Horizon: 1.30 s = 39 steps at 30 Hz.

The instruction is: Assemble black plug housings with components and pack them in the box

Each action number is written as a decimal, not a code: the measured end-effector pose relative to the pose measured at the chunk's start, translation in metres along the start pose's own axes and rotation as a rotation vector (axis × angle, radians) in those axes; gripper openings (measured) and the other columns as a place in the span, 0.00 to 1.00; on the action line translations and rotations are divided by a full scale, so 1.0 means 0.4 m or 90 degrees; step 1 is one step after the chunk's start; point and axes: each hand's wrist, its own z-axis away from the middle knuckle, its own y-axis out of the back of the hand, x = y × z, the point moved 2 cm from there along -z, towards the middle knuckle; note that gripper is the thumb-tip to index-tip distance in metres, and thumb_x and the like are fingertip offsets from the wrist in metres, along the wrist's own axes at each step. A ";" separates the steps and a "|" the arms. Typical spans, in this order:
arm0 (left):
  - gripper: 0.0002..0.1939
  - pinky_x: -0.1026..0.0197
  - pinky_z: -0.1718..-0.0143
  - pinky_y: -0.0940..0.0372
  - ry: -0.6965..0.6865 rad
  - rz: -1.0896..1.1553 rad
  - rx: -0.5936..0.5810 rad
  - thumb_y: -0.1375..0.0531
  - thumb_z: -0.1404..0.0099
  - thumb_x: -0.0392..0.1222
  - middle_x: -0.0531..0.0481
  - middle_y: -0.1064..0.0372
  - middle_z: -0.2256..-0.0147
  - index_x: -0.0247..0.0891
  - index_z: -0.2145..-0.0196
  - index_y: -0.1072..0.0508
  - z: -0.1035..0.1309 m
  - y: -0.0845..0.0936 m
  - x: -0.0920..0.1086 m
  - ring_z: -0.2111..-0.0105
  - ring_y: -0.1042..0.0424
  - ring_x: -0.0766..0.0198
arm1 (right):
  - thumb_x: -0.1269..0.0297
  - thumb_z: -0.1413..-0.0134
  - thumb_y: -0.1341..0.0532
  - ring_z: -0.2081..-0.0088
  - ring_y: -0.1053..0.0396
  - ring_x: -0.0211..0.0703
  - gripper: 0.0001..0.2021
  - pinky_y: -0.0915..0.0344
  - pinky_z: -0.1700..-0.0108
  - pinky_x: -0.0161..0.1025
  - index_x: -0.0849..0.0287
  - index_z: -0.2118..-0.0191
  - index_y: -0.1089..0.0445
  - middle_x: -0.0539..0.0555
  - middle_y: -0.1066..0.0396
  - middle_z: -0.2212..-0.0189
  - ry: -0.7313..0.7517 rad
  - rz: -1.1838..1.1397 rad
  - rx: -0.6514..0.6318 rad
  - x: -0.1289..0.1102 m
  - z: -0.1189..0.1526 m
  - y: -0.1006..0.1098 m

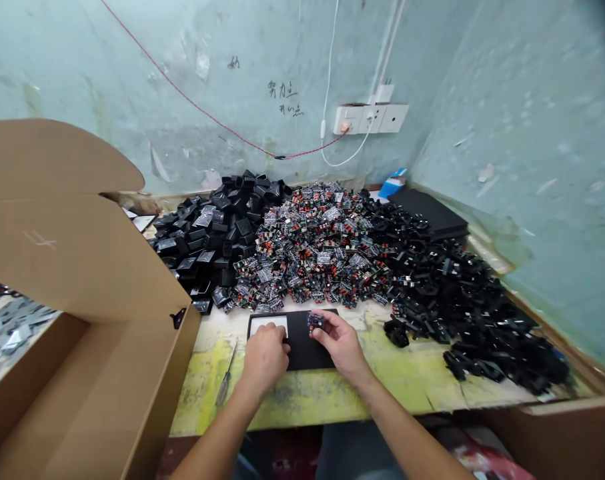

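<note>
Right hand (343, 343): grip clamped on circuit board (315, 321), partly hidden, over black mat (307, 357). Left hand (266, 355) at white pad (279, 321), fingertips hidden; I cannot tell grip. Cardboard box (97, 393) cut off at left.

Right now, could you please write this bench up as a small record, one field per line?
left hand: fingers at a white pad on the black mat; its grip is hidden
right hand: pinching a small circuit board over the mat
tool: screwdriver, lying left of the mat
piles behind: black cases left, circuit boards middle, black parts right
far left: open cardboard box
wall: sockets with cords plugged in
</note>
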 end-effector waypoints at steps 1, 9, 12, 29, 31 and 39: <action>0.08 0.56 0.54 0.34 0.002 0.001 0.000 0.38 0.34 0.36 0.43 0.23 0.56 0.41 0.58 0.21 -0.003 0.000 -0.002 0.50 0.25 0.51 | 0.51 0.54 0.22 0.62 0.25 0.44 0.26 0.24 0.55 0.43 0.53 0.49 0.20 0.52 0.20 0.62 0.000 -0.003 0.001 -0.001 0.000 -0.001; 0.09 0.54 0.56 0.35 0.013 -0.022 0.004 0.39 0.31 0.39 0.38 0.24 0.55 0.39 0.57 0.19 0.020 0.001 -0.001 0.52 0.24 0.48 | 0.47 0.46 0.25 0.68 0.26 0.41 0.26 0.24 0.59 0.42 0.54 0.46 0.21 0.50 0.22 0.68 -0.030 0.000 0.005 -0.021 -0.003 0.008; 0.07 0.55 0.58 0.36 0.006 0.003 0.024 0.39 0.33 0.35 0.39 0.24 0.57 0.39 0.62 0.19 0.021 0.000 -0.002 0.54 0.23 0.47 | 0.44 0.43 0.27 0.67 0.25 0.41 0.26 0.24 0.59 0.42 0.53 0.44 0.21 0.51 0.21 0.65 -0.045 -0.017 0.009 -0.028 -0.003 0.009; 0.02 0.58 0.62 0.34 -0.039 0.418 0.221 0.34 0.38 0.39 0.51 0.20 0.68 0.42 0.65 0.21 -0.016 0.034 -0.049 0.67 0.24 0.57 | 0.47 0.45 0.25 0.62 0.25 0.42 0.23 0.25 0.62 0.38 0.53 0.48 0.21 0.53 0.21 0.59 -0.072 -0.127 0.002 -0.064 -0.001 -0.001; 0.03 0.56 0.58 0.31 -0.104 0.496 0.231 0.34 0.39 0.39 0.50 0.19 0.65 0.42 0.65 0.19 -0.020 0.063 -0.038 0.64 0.22 0.56 | 0.47 0.44 0.26 0.56 0.22 0.46 0.23 0.23 0.55 0.42 0.53 0.48 0.21 0.54 0.20 0.57 -0.095 -0.149 -0.031 -0.080 0.001 -0.005; 0.10 0.53 0.55 0.28 -0.295 0.512 0.181 0.38 0.34 0.35 0.48 0.18 0.64 0.45 0.63 0.15 0.008 0.143 0.042 0.62 0.21 0.56 | 0.46 0.45 0.25 0.58 0.18 0.46 0.23 0.22 0.50 0.47 0.53 0.49 0.20 0.55 0.17 0.57 -0.178 -0.176 -0.145 -0.106 0.023 -0.026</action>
